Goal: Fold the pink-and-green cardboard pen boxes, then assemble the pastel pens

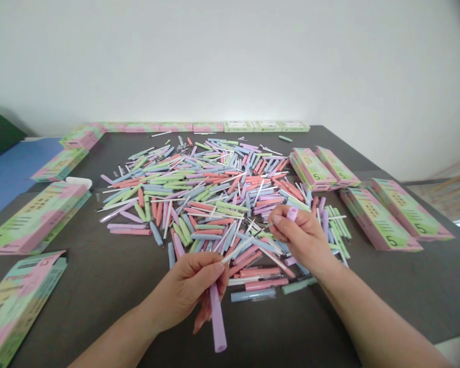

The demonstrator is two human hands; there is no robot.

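A: How far along is the pen in hand?
B: Partway, I'd judge. The left hand (199,283) has its grip closed around a lilac pen barrel (218,324), which hangs below the fingers, and pinches a slim white refill (235,250) between thumb and forefinger.
A: And the right hand (301,237)?
B: Its grip is curled around a short lilac piece (292,213), probably a cap, with one end showing above the fist. Thumb and forefinger meet near the refill's dark tip; whether they pinch anything small there, I can't tell.
A: So nothing is joined?
B: Refill and barrel look separate, and the lilac piece is well apart from the barrel. All three are held above the near side of the desk (99,301).
A: What remains?
B: Plenty, it seems. A wide heap of loose pen parts (208,222) spreads beyond the hands: coloured barrels and white refills, mixed. Printed cartons (387,217) stand or lie around it on both sides and along the back; whether they're filled doesn't show.
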